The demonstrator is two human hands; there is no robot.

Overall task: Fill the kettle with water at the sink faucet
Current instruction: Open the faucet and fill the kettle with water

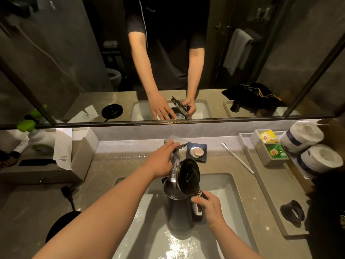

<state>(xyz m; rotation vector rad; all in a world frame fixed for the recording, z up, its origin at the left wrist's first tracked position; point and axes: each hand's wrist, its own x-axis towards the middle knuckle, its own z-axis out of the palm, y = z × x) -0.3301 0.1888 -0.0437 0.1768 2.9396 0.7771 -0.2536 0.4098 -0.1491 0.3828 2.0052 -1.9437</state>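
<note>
A: Kettle position?
B: The kettle stands in the sink under the faucet, lid tipped open, water streaming into its mouth.
A: Hands?
B: Right hand wraps the handle; left hand grips the faucet lever.
A: Other containers?
B: The tray on the desk holds tea sachets; the dish holds soap.

A: Kettle status?
B: Dark grey, upright in the white sink, handle on its right. Round lid hinged open, standing near vertical.
A: Faucet?
B: Chrome, flat spout, behind the basin. Water streaming straight into the kettle's open mouth. Basin wet around the base.
</note>
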